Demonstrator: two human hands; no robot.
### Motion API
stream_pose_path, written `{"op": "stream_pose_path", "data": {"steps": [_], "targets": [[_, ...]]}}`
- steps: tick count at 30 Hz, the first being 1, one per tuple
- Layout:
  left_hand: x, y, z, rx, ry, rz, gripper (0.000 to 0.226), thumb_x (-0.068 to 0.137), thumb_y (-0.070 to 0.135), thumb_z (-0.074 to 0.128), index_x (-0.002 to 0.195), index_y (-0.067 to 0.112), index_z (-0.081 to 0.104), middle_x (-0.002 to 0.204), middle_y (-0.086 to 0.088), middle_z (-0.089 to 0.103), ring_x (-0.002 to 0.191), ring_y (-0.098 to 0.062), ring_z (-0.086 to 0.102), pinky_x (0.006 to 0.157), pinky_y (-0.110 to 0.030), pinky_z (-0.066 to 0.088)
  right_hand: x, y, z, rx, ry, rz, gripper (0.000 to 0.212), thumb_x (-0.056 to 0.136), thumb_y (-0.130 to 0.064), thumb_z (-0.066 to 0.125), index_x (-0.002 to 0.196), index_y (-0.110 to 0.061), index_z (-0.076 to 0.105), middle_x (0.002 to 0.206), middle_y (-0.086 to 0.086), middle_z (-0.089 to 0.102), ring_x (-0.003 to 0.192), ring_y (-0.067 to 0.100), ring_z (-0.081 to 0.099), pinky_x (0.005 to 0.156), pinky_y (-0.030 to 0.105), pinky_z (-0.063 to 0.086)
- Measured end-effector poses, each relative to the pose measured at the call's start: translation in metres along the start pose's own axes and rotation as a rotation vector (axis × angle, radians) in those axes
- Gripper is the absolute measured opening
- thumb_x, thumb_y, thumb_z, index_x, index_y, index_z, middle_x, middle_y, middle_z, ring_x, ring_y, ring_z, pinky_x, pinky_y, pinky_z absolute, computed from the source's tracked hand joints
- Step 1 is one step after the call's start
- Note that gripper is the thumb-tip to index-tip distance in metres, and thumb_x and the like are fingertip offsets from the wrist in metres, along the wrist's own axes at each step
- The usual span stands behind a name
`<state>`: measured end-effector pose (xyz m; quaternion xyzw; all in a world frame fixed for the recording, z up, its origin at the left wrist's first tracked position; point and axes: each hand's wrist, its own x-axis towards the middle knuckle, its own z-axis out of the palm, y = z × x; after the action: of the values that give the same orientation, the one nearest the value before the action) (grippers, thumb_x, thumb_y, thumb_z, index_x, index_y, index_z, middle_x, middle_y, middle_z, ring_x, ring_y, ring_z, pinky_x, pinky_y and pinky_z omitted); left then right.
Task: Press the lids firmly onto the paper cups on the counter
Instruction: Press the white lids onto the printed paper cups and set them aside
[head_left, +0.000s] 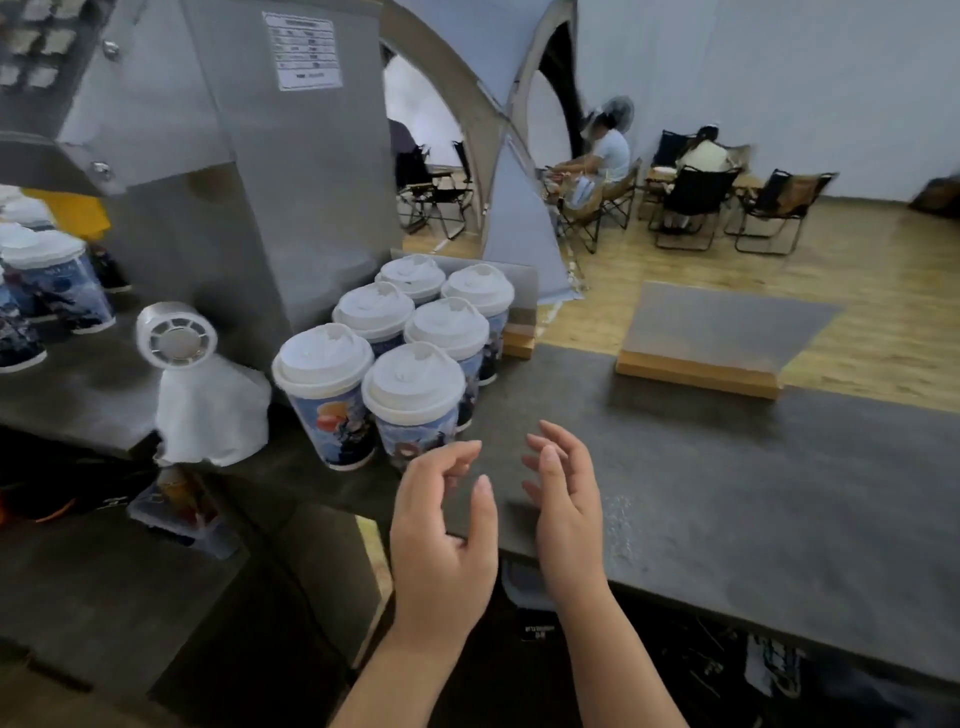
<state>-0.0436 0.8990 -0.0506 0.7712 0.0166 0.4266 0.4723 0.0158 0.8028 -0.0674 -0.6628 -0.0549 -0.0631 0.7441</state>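
Several printed paper cups with white lids stand in a tight cluster on the dark counter (727, 493). The nearest two are a left cup (324, 395) and a right cup (413, 400); others (447, 327) stand behind them. My left hand (441, 525) hovers just in front of the nearest right cup, fingers loosely curled, holding nothing. My right hand (563, 499) is beside it over the counter, fingers relaxed and empty. Neither hand touches a cup.
A large steel machine (249, 156) rises behind the cups. A small white fan on a cloth-draped stand (179, 343) sits left of them. More lidded cups (47, 280) stand at far left. A wooden sign holder (717, 338) is on the counter's far edge. People sit on chairs beyond.
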Motion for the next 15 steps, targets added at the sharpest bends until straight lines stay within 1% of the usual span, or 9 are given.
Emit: {"op": "stream_pose_path", "data": {"steps": [3,5,7,9,12,15], "targets": [[-0.004,0.021,0.031,-0.099,-0.148,-0.024,0.023,0.093,0.029,0.055,0.115,0.028,0.059,0.110,0.014,0.063,0.104,-0.010,0.062,0.088,-0.014,0.045,-0.008,-0.011,-0.040,0.003,0.092,-0.010,0.025,0.105,-0.026,0.043,0.123,-0.033,0.057,0.118,-0.008,0.065,0.112,0.009,0.062,0.101,0.038,0.050],[-0.010,0.036,0.056,-0.159,-0.252,-0.051,0.022,0.093,0.026,0.058,0.115,0.028,0.060,0.109,0.015,0.064,0.104,-0.011,0.062,0.088,-0.015,0.047,-0.012,-0.020,-0.075,-0.011,0.176,-0.031,0.025,0.105,-0.025,0.042,0.123,-0.032,0.057,0.117,-0.006,0.065,0.109,0.011,0.063,0.100,0.038,0.051],[-0.019,0.053,0.082,-0.222,-0.370,-0.099,0.023,0.095,0.016,0.062,0.114,0.030,0.060,0.107,0.017,0.064,0.104,-0.008,0.062,0.088,-0.016,0.048,-0.018,-0.029,-0.112,-0.009,0.267,-0.045,0.025,0.106,-0.023,0.041,0.123,-0.030,0.057,0.116,-0.004,0.066,0.107,0.011,0.063,0.099,0.037,0.052],[-0.031,0.074,0.107,-0.304,-0.480,-0.164,0.025,0.096,0.010,0.062,0.113,0.029,0.061,0.105,0.016,0.065,0.102,-0.004,0.062,0.086,-0.015,0.049,-0.028,-0.040,-0.150,-0.018,0.358,-0.061,0.025,0.106,-0.023,0.040,0.122,-0.029,0.057,0.115,-0.003,0.066,0.105,0.010,0.064,0.098,0.036,0.052],[-0.054,0.112,0.148,-0.412,-0.612,-0.232,0.024,0.097,0.011,0.060,0.112,0.029,0.062,0.103,0.011,0.067,0.099,-0.001,0.062,0.083,-0.013,0.049,-0.047,-0.056,-0.212,-0.020,0.480,-0.082,0.025,0.106,-0.022,0.039,0.120,-0.030,0.058,0.113,-0.002,0.067,0.104,0.011,0.065,0.096,0.034,0.052],[-0.086,0.159,0.192,-0.502,-0.705,-0.243,0.023,0.097,0.010,0.059,0.109,0.030,0.063,0.103,0.009,0.068,0.095,0.002,0.063,0.080,-0.009,0.047,-0.072,-0.073,-0.281,-0.055,0.597,-0.105,0.025,0.106,-0.021,0.039,0.120,-0.029,0.059,0.112,-0.001,0.068,0.103,0.011,0.065,0.094,0.033,0.052]]}}
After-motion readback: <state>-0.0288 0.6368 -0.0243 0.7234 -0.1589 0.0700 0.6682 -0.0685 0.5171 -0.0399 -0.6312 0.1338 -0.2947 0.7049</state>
